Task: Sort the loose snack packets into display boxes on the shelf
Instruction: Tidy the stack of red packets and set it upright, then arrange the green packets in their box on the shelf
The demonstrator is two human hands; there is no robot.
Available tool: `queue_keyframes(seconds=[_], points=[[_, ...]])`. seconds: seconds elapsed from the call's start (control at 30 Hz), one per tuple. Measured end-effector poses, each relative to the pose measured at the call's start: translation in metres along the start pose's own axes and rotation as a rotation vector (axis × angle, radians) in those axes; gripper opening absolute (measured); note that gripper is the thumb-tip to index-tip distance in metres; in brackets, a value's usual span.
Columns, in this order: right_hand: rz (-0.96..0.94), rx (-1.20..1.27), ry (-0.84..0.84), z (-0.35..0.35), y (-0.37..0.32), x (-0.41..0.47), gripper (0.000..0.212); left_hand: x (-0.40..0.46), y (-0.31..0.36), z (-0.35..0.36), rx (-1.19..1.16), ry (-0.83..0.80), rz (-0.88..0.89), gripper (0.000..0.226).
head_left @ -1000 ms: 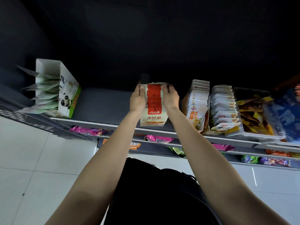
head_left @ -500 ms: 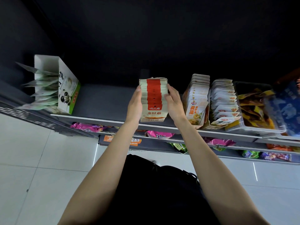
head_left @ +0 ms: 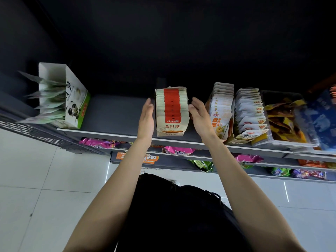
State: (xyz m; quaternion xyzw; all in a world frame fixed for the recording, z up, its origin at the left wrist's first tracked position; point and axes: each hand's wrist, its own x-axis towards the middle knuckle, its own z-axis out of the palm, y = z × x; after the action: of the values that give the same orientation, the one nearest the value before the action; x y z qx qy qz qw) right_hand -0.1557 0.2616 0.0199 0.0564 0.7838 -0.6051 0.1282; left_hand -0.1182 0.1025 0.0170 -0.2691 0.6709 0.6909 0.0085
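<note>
A display box of red-and-cream snack packets stands on the top shelf, packed in a tight row. My left hand is just left of the box with straight fingers, a small gap from its side. My right hand is on the box's right, fingers relaxed and spread, its fingertips at or just off the packets' edge. Neither hand holds anything.
A white panda box of pale green packets leans at the shelf's left end. To the right stand a box of orange-print packets, a row of white packets, a clear tray of yellow-brown snacks and a blue pack. Lower shelves hold pink and green bags.
Both hands pressed the sides of the red-and-cream packet box a second ago. They have since let go and drawn slightly apart from it; the box stays on the shelf.
</note>
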Motion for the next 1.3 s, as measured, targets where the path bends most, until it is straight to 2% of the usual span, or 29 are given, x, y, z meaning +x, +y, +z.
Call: queue_keyframes(seconds=[0.07,0.17,0.27,0.6,0.8,0.9,0.97,1.03,1.1,1.17,1.3], points=[[0.047,0.056,0.012,-0.005,0.016,-0.015,0.048,0.001,-0.009,-0.006,-0.013,-0.006,-0.060,0.043],[0.117,0.037,-0.106,-0.001,0.033,-0.035,0.054,-0.004,-0.014,-0.005,-0.022,-0.112,-0.147,0.049],[0.095,0.044,-0.166,0.011,0.036,-0.039,0.054,-0.012,-0.010,0.005,0.005,-0.168,-0.124,0.050],[0.057,0.047,-0.024,-0.013,0.044,-0.045,0.056,-0.019,-0.008,0.039,0.045,-0.299,-0.116,0.037],[0.076,0.044,-0.034,-0.017,0.047,-0.053,0.061,-0.018,-0.014,0.039,0.103,-0.303,-0.100,0.056],[0.029,-0.058,0.086,-0.022,0.033,-0.067,0.055,-0.016,-0.013,0.037,0.172,-0.230,-0.096,0.062],[-0.151,-0.282,0.271,-0.025,0.021,-0.077,0.050,-0.023,-0.006,0.027,0.195,-0.170,0.030,0.055],[-0.330,-0.377,0.356,-0.012,0.006,-0.082,0.039,-0.036,0.006,0.001,0.194,-0.056,0.215,0.042],[-0.449,-0.361,0.305,0.014,-0.009,-0.082,0.031,-0.048,0.015,-0.036,0.219,0.116,0.442,0.029],[-0.513,-0.336,0.160,0.050,-0.021,-0.082,0.023,-0.053,0.016,-0.080,0.254,0.317,0.616,0.025],[-0.378,-0.347,-0.174,0.136,-0.035,-0.074,0.014,-0.040,0.007,-0.178,0.244,0.711,0.633,0.031]])
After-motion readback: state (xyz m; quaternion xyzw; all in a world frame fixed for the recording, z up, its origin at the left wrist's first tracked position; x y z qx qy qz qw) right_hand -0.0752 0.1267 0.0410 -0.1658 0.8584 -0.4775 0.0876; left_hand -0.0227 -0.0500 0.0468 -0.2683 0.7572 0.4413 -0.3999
